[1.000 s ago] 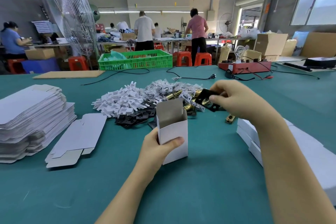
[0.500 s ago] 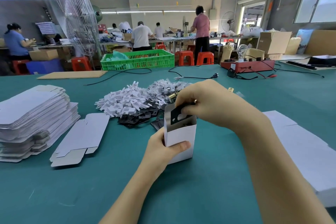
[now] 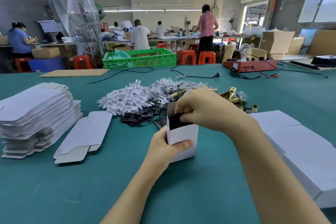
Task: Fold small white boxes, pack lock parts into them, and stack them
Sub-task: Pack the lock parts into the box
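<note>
Box (image 3: 182, 137) stands upright on the green table (image 3: 127, 187), top open, just in front of the heaps of parts. The left hand (image 3: 164, 148) grips it low down, thumb across the front face and fingers behind, which looks meant to keep the light card from tipping or sliding while something is pushed in from above. The right hand (image 3: 205, 109) comes over the open mouth with its fingers curled round a black plate (image 3: 177, 121), which sits partly inside the box; the thumb presses on the plate's upper edge, probably to steer it down along the wall.

Behind the box lie the supplies, within short reach: a heap of white plastic pieces (image 3: 127, 100), a spread of black plates (image 3: 140, 114) touching it, small bagged parts (image 3: 167, 85) further back, and brass latches (image 3: 232, 97) to the right. That arrangement seems to let the right hand pick each part in turn without the left leaving the box.

To the left a tall stack of flat box blanks (image 3: 36, 112) waits, with one loose blank (image 3: 85, 136) lying beside it. To the right, finished white boxes (image 3: 300, 151) lie flat in a row, near the right forearm, where a packed box can be set down. This box is folded but not yet filled or closed.
</note>
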`<state>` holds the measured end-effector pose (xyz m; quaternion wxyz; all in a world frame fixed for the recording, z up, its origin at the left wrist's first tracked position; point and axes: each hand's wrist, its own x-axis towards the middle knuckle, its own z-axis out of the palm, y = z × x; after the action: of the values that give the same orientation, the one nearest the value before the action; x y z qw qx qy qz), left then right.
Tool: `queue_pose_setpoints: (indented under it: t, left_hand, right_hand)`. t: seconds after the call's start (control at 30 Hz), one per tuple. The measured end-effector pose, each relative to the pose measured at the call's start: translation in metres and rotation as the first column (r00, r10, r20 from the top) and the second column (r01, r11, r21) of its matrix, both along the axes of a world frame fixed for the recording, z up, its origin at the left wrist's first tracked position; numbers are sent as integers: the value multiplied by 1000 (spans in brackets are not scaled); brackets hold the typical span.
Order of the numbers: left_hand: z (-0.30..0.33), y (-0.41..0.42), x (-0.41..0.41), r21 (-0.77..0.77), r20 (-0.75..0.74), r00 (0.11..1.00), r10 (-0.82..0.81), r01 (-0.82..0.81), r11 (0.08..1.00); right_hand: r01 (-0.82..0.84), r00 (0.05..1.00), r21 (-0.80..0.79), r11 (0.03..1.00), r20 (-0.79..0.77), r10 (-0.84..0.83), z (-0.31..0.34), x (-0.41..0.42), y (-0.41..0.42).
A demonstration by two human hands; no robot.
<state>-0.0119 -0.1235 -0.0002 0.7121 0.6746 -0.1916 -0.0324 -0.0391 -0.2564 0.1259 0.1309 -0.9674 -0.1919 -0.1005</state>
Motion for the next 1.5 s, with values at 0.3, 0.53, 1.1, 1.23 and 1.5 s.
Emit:
queue_pose_setpoints:
  t: [0.3, 0.53, 1.1, 1.23, 1.5]
  left_hand:
    - [-2, -1, 2, -15, -4, 1000, -14, 14, 1000]
    - [-7, 0, 7, 2, -59, 995, 83, -83, 997]
    - [-12, 4, 19, -57, -149, 954, 260, -271, 961]
    - [-10, 5, 19, -86, -160, 962, 221, -237, 968]
    - [-14, 7, 25, -76, -144, 965, 219, -232, 970]
  right_hand:
    - [44, 999, 280, 959, -10, -43, 7, -3, -23]
    - [286, 955, 423, 860, -55, -290, -4, 4, -67]
    - [607, 793, 451, 654, -281, -541, -76, 79, -89]
    - [470, 874, 377, 798, -77, -479, -72, 127, -53]
    - [265, 957, 135, 955, -154, -244, -77, 214, -5]
